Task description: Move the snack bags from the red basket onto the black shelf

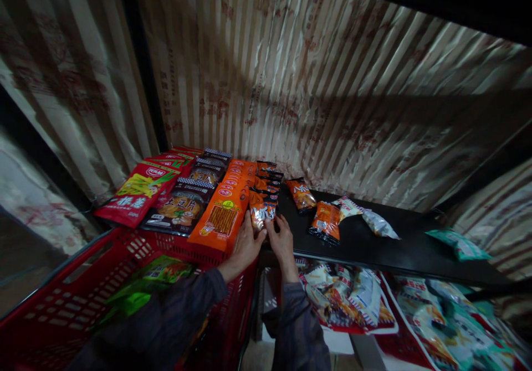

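A small orange snack bag (263, 205) lies at the front of a column of like bags on the black shelf (374, 243). My left hand (246, 245) grips its lower left edge, thumb and fingers closed against it. On the other side, my right hand (281, 242) pinches the lower right corner. Just left of the bag is an overlapping row of long orange stick-snack packets (222, 216). Two more small orange bags, one tilted (301, 195) and one nearer the front (326, 221), lie to the right.
Black potato-snack packets (178, 205) and red packets (141, 185) lie at the shelf's left. A red basket (54, 299) holds green packets (145, 282). White (379, 223) and teal (459, 245) bags lie farther right. Filled bins (394, 326) stand below the shelf; corrugated sheeting (332, 83) backs it.
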Demonstrator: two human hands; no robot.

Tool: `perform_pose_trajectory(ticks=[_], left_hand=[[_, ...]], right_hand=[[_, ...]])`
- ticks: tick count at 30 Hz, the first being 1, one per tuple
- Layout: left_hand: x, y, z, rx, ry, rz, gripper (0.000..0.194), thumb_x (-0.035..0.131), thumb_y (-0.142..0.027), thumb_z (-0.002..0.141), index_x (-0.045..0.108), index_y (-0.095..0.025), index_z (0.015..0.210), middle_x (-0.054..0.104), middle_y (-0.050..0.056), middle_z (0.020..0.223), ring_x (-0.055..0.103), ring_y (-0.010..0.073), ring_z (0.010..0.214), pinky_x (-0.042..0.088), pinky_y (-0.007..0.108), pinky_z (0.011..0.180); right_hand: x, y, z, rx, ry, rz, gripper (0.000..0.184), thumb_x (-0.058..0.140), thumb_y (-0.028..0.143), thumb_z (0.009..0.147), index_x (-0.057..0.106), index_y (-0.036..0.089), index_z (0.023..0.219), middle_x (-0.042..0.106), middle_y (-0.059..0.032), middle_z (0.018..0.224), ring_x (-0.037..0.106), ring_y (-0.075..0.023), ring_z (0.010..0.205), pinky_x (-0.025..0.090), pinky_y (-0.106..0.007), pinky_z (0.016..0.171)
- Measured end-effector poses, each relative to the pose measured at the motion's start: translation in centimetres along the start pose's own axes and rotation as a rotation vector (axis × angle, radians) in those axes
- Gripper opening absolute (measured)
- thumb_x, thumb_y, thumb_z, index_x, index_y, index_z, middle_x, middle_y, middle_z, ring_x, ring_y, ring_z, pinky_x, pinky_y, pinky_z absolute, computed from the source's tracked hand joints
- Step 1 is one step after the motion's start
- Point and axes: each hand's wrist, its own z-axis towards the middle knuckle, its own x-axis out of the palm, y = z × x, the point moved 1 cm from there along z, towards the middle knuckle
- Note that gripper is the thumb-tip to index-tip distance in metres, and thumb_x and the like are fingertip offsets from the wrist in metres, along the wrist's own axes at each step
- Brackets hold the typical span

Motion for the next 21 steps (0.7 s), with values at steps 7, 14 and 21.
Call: perform_pose_trajectory(ticks=[7,14,21], left_hand=[[-0.5,-0.7,-0.8,0.03,-0.007,0.008,0.075,0.052,-0.029,0.086,0.023,-0.001,0.149,0.036,0.027,0.152,0.038,0.0324,0.141,0.033,0.052,0.115],[-2.7,-1.3,-7.5,0.154,0.014,-0.017,0.048,0.045,-0.018,0.088,0.051,-0.015,0.135,0.055,0.014,0.141,0.049,0.0232,0.133,0.04,0.045,0.113],[-6.0,2.0,-17.3,-0.03,0.318,0.002,0.038,0.041,-0.014,0.085,0.069,-0.02,0.11,0.072,0.007,0.117,0.066,0.0199,0.11,0.05,0.036,0.101]], right_hand=[[-1.2,0.4,-0.1,0.0,-0.004,-0.035,0.065,0.046,0.061,0.086,0.068,0.007,0.116,0.059,-0.0242,0.132,0.051,-0.0314,0.129,0.04,-0.046,0.107],[-3.0,1.3,-0.2,-0.072,-0.156,-0.03,0.056,0.046,0.058,0.087,0.07,0.012,0.107,0.066,-0.0198,0.123,0.059,-0.0285,0.119,0.044,-0.044,0.103],[-4.2,4.6,-2.1,-0.178,-0.216,-0.003,0.048,0.045,0.05,0.09,0.069,0.013,0.108,0.072,-0.0148,0.11,0.066,-0.0254,0.105,0.049,-0.04,0.095]])
